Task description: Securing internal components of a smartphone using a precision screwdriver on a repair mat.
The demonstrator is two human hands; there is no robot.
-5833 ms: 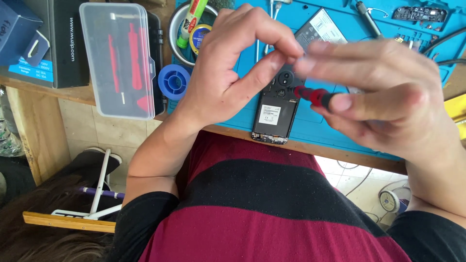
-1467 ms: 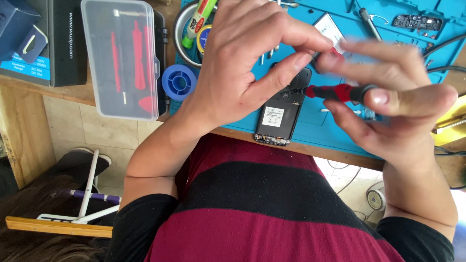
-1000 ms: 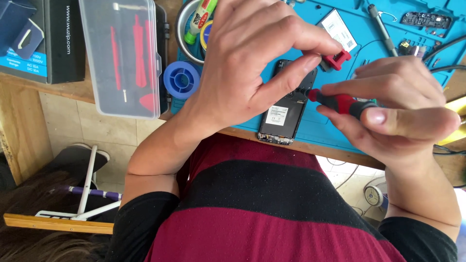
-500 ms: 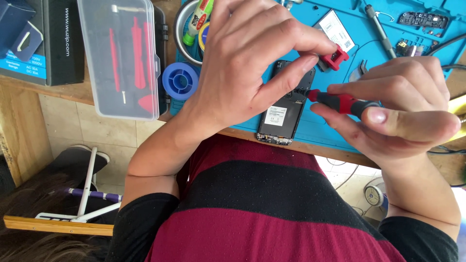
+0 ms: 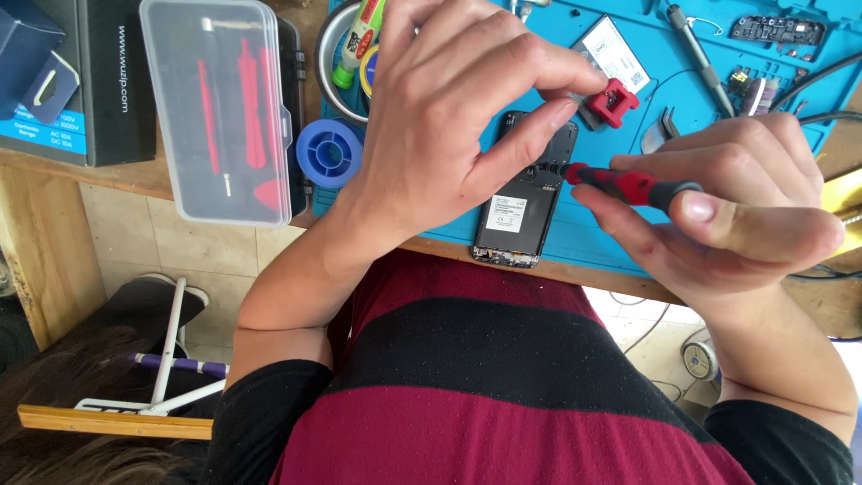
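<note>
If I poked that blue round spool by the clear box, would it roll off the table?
Probably not. The blue spool seems to lie flat on its side, so it would likely slide. It sits near the bench edge, though, so a hard push might drop it. It looks small and light.

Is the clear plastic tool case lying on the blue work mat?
No, the clear plastic tool case lies closed on the wooden bench to the left of the blue work mat, partly over a dark box.
</note>
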